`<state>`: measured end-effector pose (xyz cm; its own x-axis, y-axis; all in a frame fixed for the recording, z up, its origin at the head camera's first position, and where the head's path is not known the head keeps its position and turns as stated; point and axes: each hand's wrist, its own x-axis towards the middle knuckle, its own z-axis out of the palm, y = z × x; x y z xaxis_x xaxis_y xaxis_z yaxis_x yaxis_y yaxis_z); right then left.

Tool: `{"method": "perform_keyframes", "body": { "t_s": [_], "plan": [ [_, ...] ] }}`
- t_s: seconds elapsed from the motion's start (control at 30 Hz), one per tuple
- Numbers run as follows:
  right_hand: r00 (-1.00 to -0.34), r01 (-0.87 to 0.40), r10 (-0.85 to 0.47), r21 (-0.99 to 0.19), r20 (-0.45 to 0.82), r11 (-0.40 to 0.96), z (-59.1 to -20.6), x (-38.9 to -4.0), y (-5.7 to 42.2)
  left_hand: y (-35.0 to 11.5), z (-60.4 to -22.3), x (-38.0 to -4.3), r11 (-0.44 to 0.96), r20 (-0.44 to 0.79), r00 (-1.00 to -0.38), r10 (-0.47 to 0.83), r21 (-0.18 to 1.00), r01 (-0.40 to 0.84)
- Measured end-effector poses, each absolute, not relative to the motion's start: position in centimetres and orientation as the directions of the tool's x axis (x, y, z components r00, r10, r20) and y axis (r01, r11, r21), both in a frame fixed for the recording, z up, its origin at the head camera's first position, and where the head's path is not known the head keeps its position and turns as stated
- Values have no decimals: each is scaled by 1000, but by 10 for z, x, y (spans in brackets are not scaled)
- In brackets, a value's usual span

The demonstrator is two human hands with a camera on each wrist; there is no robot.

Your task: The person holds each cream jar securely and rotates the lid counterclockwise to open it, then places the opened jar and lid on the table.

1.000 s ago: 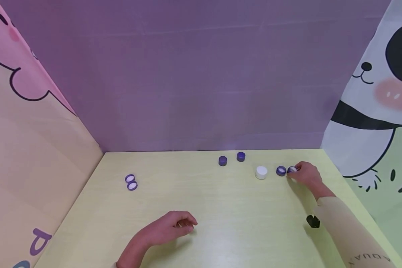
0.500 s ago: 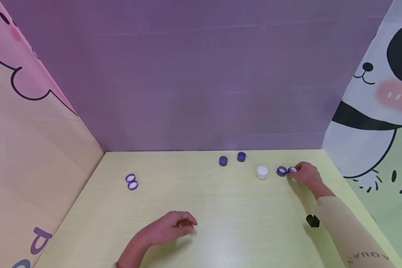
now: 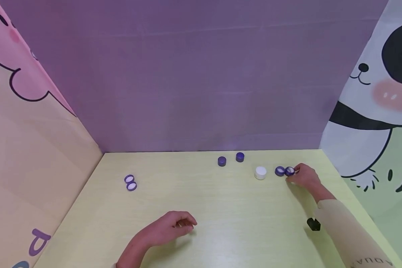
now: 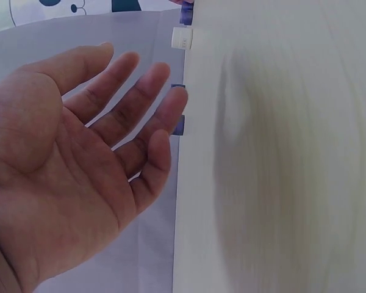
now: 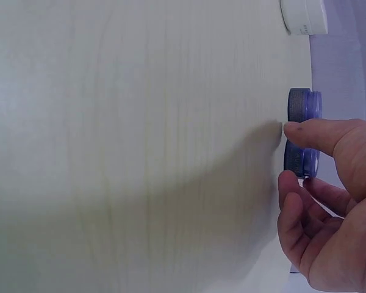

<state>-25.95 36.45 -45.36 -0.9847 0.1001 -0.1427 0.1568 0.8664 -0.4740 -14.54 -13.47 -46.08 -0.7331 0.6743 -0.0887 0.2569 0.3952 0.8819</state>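
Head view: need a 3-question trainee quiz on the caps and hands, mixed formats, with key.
1. True or false: the left hand holds a cap.
2. Multiple choice: the right hand touches (A) the white cap, (B) the purple cap at the right end of the pair, (C) the black clip.
3. Fill in: at the table's left side lie ___ purple-rimmed caps, touching.

Key: 1 false, it rests on the table, holding nothing. 2 B. 3 two.
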Motion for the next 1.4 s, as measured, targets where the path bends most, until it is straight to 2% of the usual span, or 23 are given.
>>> {"method": "perform_keyframes", "body": {
  "t_s": [0.13, 0.4, 0.63, 0.83, 1.0, 1.2, 1.4],
  "plan": [
    [-989, 145, 118, -471, -86, 870, -454, -257, 364, -134, -461, -146, 397, -53, -757, 651, 874, 281],
    [-972, 89, 189, -526, 140, 846, -452, -247, 349, -140, -463, -151, 378, 20, -812, 583, 878, 293],
    [-955, -6, 167, -580, 245, 815, -445, -242, 317, -147, -468, -158, 349, 44, -857, 513, 902, 255],
    [-970, -57, 106, -626, 221, 778, -445, -234, 291, -147, -474, -164, 313, 91, -883, 461, 914, 258],
    [-981, -65, 61, -614, 183, 787, -451, -233, 276, -147, -480, -168, 358, 105, -907, 408, 895, 264],
    [-989, 8, 91, -574, 116, 819, -461, -242, 266, -151, -483, -170, 478, 159, -913, 375, 811, 338],
    [-991, 76, 122, -531, 53, 844, -461, -247, 258, -149, -477, -173, 491, 160, -902, 401, 794, 360]
  ]
}}
